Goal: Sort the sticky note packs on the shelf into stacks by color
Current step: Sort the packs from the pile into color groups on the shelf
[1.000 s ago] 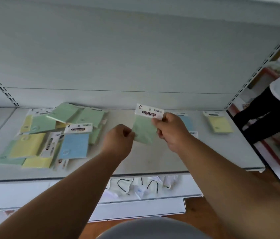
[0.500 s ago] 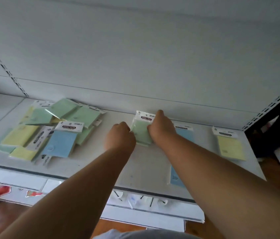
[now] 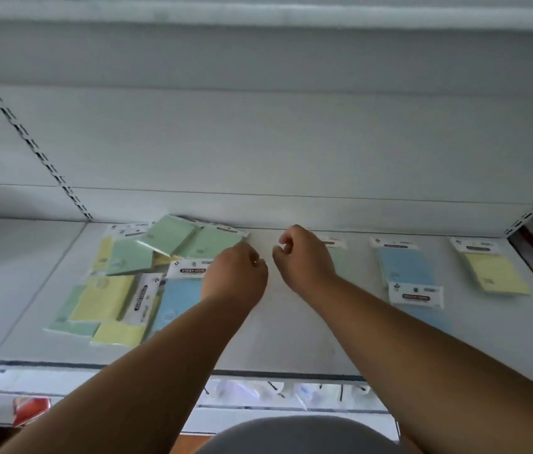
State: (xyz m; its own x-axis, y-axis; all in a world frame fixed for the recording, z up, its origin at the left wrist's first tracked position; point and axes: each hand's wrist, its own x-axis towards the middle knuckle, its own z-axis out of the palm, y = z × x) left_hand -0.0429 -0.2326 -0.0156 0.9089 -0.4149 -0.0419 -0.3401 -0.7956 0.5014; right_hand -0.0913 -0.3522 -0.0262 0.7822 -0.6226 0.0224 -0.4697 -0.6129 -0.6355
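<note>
Now between picks: my left hand [image 3: 235, 278] and right hand [image 3: 304, 257] curl loosely, holding nothing; I'd next reach the mixed pile [image 3: 127, 283] beside my left.

The light is soft, dim and even, with a cool grey cast over the white shelf [image 3: 291, 339] and no glare anywhere on it. A broad faint shadow darkens the far left of the back panel [image 3: 258, 142], and both forearms read dark against the pale surface. The whole view is slightly smeared, so print on the sticky note packs [image 3: 121, 290] is mostly unreadable, and the wide lens bends straight lines toward the edges.
</note>
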